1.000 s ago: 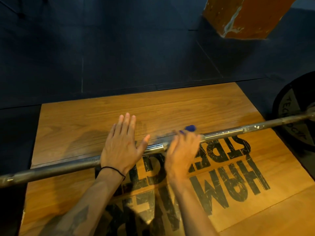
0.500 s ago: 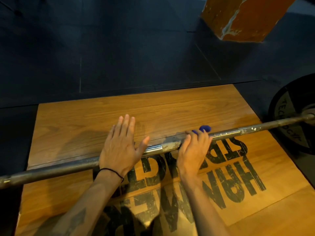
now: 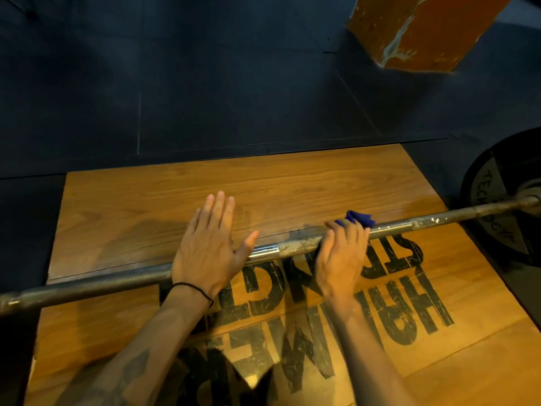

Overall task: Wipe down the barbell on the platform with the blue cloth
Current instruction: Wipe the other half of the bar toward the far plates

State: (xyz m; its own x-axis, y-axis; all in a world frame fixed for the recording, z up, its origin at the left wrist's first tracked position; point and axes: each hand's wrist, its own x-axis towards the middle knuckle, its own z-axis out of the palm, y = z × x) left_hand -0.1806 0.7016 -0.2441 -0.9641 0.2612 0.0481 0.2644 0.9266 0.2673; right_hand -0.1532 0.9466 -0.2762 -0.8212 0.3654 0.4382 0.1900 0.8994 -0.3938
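Right hand (image 3: 341,253) and blue cloth (image 3: 358,218) farther right along barbell (image 3: 295,248).

blue cloth (image 3: 358,218) mostly hidden under right hand (image 3: 341,257), only a corner shows. barbell (image 3: 295,248) covered under both palms, left end cut by frame edge. weight plate (image 3: 503,206) cut at right edge, lettering partly unreadable. wooden box (image 3: 421,30) clipped at top.

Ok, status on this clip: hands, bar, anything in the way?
Left hand flat on the barbell, fingers straight. Right hand wraps the blue cloth round the bar. Weight plate at the bar's right end; nothing between.
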